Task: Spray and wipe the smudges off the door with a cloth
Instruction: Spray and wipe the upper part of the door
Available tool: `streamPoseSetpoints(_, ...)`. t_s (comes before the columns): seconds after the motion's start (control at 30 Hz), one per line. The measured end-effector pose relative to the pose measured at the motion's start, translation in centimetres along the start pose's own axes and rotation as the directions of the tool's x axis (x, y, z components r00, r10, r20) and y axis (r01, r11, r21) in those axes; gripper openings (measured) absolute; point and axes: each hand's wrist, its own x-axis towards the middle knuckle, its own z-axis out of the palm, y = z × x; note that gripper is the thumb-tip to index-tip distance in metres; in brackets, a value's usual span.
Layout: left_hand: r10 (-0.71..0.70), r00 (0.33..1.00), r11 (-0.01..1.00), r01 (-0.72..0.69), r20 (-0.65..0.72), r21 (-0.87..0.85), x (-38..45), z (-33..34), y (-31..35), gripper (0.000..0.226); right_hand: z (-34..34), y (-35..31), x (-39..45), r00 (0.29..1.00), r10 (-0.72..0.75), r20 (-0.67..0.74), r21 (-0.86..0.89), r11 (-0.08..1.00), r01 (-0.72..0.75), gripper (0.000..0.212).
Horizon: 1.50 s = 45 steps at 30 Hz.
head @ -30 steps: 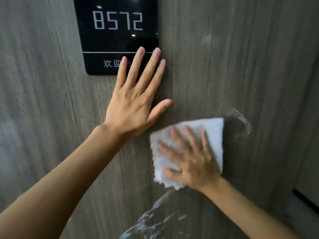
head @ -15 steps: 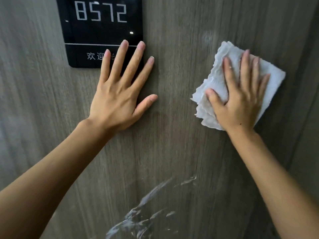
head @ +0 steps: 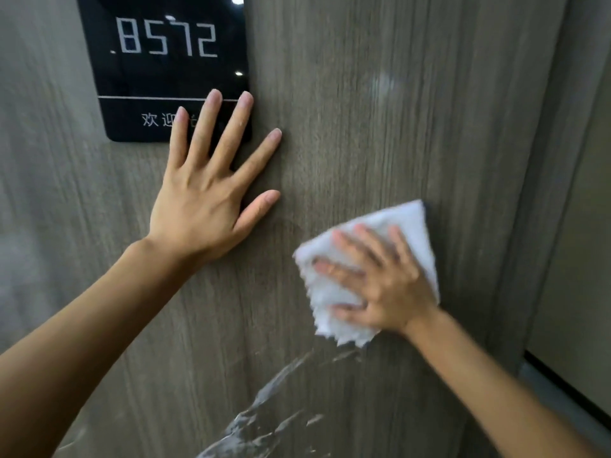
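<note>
Door (head: 347,133): a grey wood-grain panel that filled almost the whole view, with vertical grain. At upper left a black glossy number plate (head: 165,67) was mounted flush on it, showing the digits 8572, a thin horizontal line and a row of characters beneath.

The left hand (head: 205,200) lay flat against the door, palm down, fingers straight and spread apart. Three fingertips overlapped the plate's lower right corner; the index finger and thumb rested on bare wood just right of it. The hand held nothing.

Below centre, a streak of wet smears (head: 264,414) ran diagonally up toward the right, ending just under the cloth.

The cloth (head: 410,226), white and folded, lay against the door right of centre, its lower edge ragged. The right hand (head: 386,282) pressed it flat to the surface, fingers straight and slightly apart, pointing up and to the left; this hand was motion-blurred.

At far right the door met a paler frame (head: 575,259)
</note>
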Motion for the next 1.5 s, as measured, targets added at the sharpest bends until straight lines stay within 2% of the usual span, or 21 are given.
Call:
streamPoseSetpoints(0.07,0.002,1.0,1.0,-0.002,0.0,0.006,0.0,0.0,0.0,0.061,-1.0,4.5,3.0,0.974,0.222,-0.05,0.027,0.975,-0.221,0.066)
streamPoseSetpoints(0.17,-0.002,1.0,1.0,0.002,0.0,0.001,0.0,0.0,0.0,0.061,-2.0,8.8,6.5,0.795,0.599,-0.1,0.073,0.801,-0.594,0.07)
streamPoseSetpoints(0.27,-0.005,1.0,1.0,0.005,-0.006,-0.008,0.0,0.0,0.0,0.06,-1.9,8.1,7.1,0.649,0.753,-0.109,0.111,0.658,-0.745,0.07)
streamPoseSetpoints(0.33,-0.005,1.0,1.0,0.005,-0.009,-0.007,0.1,0.1,0.1,0.06,-1.5,5.8,5.9,0.624,0.774,-0.111,0.114,0.634,-0.765,0.068)
streamPoseSetpoints(0.43,-0.002,1.0,1.0,0.001,-0.015,-0.008,0.1,0.2,0.1,0.061,-0.4,0.7,2.9,0.674,0.733,-0.095,0.096,0.68,-0.727,0.064)
streamPoseSetpoints(0.5,-0.002,1.0,1.0,0.002,-0.022,-0.012,0.1,0.2,0.1,0.061,0.4,-3.6,0.3,0.748,0.662,-0.044,0.094,0.748,-0.657,0.064)
streamPoseSetpoints(0.63,-0.009,1.0,1.0,0.009,-0.026,-0.02,-0.1,0.0,0.0,0.061,1.5,-10.5,-5.1,0.94,0.335,0.07,0.063,0.938,-0.34,0.068)
streamPoseSetpoints(0.7,-0.007,1.0,1.0,0.007,-0.013,-0.024,0.0,-0.1,0.0,0.062,1.6,-10.2,-5.5,0.987,0.148,0.057,0.038,0.988,-0.15,0.071)
streamPoseSetpoints(0.77,-0.01,1.0,1.0,0.01,0.003,-0.017,-0.1,-0.1,-0.1,0.063,1.3,-7.7,-3.7,0.999,0.036,0.035,0.045,0.998,-0.037,0.07)
streamPoseSetpoints(0.8,-0.012,1.0,1.0,0.012,0.002,-0.013,-0.1,0.0,-0.1,0.063,0.9,-5.9,-2.0,0.998,0.06,0.018,0.054,0.997,-0.061,0.069)
streamPoseSetpoints(0.87,-0.011,1.0,1.0,0.011,-0.001,-0.015,-0.1,0.0,-0.1,0.063,0.0,-1.9,2.2,0.958,0.282,-0.055,0.067,0.958,-0.278,0.066)
streamPoseSetpoints(0.97,-0.01,1.0,1.0,0.01,0.003,-0.026,-0.1,-0.1,-0.1,0.063,-1.2,2.5,7.9,0.78,0.61,-0.143,0.086,0.792,-0.604,0.066)
streamPoseSetpoints(1.03,-0.009,1.0,0.999,0.009,0.009,-0.032,-0.1,-0.1,0.0,0.065,-1.5,3.1,9.9,0.681,0.714,-0.165,0.098,0.699,-0.709,0.063)
streamPoseSetpoints(1.1,-0.004,1.0,0.999,0.005,0.011,-0.052,0.0,-0.3,0.0,0.069,-1.4,2.1,10.1,0.638,0.752,-0.167,0.089,0.656,-0.749,0.063)
streamPoseSetpoints(1.2,0.001,1.0,0.989,0.003,0.031,-0.146,-0.2,-1.2,-0.1,0.073,-1.0,-1.1,8.6,0.675,0.726,-0.134,0.065,0.686,-0.725,0.064)
streamPoseSetpoints(1.37,0.165,0.986,0.976,-0.159,0.029,-0.151,-5.5,-1.5,0.0,0.062,0.6,-10.0,3.6,0.796,0.604,-0.041,0.093,0.796,-0.599,0.064)
streamPoseSetpoints(1.5,0.14,0.987,0.982,-0.128,0.08,-0.141,-10.6,-0.1,0.0,0.059,2.0,-18.4,-1.8,0.921,0.388,0.042,0.108,0.914,-0.39,0.067)
